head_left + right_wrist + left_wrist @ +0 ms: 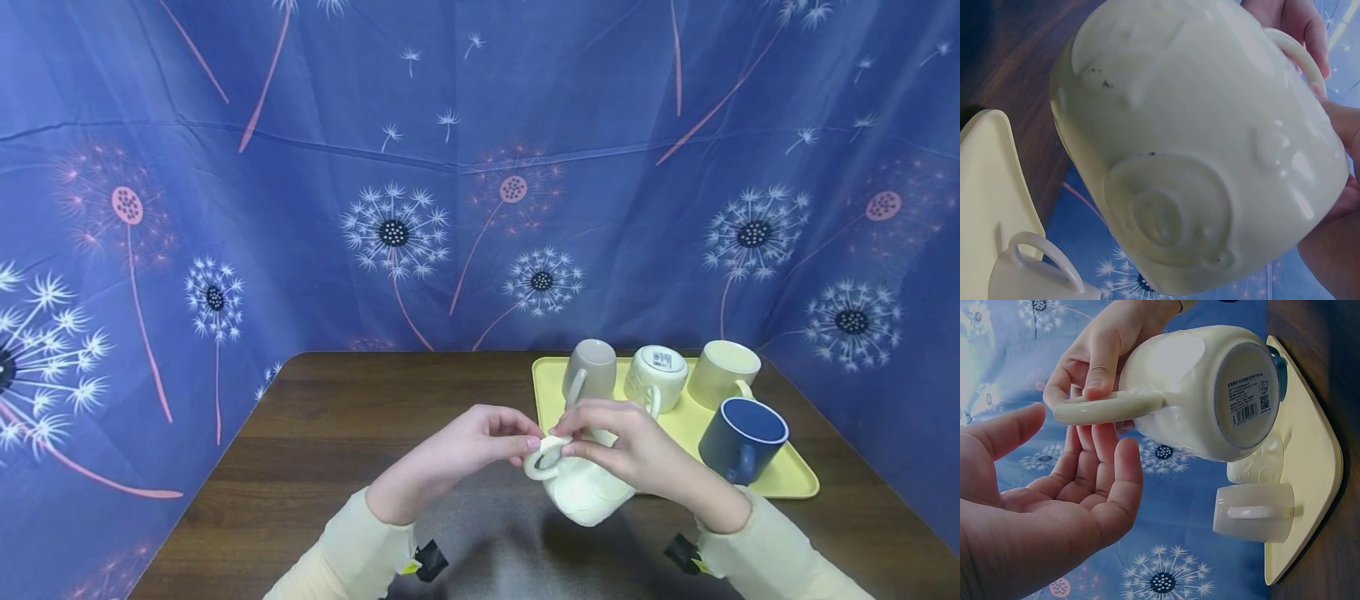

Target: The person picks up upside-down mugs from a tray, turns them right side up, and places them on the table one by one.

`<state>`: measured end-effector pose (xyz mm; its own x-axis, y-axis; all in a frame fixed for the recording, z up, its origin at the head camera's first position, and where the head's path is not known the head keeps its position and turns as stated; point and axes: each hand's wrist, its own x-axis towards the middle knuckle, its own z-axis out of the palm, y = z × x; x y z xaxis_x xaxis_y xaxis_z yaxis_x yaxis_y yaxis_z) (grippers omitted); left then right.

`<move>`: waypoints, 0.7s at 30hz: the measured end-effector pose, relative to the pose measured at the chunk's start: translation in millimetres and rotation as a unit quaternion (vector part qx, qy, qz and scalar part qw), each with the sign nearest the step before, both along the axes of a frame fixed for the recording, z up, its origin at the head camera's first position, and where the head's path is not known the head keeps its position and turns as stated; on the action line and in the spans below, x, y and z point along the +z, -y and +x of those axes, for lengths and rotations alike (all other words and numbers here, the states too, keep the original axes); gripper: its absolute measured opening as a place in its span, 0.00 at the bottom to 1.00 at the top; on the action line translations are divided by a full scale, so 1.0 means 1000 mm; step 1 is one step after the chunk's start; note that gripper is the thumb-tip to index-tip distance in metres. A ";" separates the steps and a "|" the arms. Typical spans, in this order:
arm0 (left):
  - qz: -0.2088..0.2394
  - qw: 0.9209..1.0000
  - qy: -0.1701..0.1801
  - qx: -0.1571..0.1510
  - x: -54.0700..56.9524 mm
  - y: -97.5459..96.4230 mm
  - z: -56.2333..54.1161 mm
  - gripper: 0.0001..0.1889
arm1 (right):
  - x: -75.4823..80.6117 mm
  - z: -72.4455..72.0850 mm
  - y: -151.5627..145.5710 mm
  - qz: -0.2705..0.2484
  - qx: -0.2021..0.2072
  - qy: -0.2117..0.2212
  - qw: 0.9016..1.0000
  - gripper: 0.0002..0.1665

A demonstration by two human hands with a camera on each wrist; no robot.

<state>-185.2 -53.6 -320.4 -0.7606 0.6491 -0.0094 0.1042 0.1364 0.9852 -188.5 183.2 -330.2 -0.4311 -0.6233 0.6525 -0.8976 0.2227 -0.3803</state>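
A pale cream mug (588,493) with raised shapes on its side (1166,206) is tilted in the air over the table's front. My right hand (626,442) holds it near the rim, its thumb by the handle (1107,409). My left hand (480,437) is at the handle's other side. In the left wrist view, the left hand's (1054,506) thumb stands apart from the handle, and its loosely bent fingers reach up right beside it. A printed label (1250,400) shows on the mug's base.
A yellow tray (551,400) lies at the table's right. On it stand a grey mug (600,371), an upside-down white mug (648,375), a cream mug (712,379) and a navy mug (731,446). A blue dandelion-print cloth (465,275) hangs behind the wooden table (360,417).
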 end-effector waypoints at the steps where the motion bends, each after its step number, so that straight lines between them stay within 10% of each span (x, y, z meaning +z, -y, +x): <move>1: 0.000 1.000 0.005 -0.003 0.000 0.000 -0.001 0.12 | 0.000 -0.001 0.000 0.000 0.006 -0.002 1.000 0.18; 21: 0.015 0.997 0.042 -0.059 -0.007 -0.005 -0.003 0.12 | 0.007 -0.002 0.005 0.033 0.043 -0.025 0.998 0.15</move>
<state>-188.0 -48.7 -327.6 -0.6766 0.7347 -0.0489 0.0347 0.0982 0.9946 -190.5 177.8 -323.2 -0.3412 -0.6993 0.6282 -0.9324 0.1667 -0.3208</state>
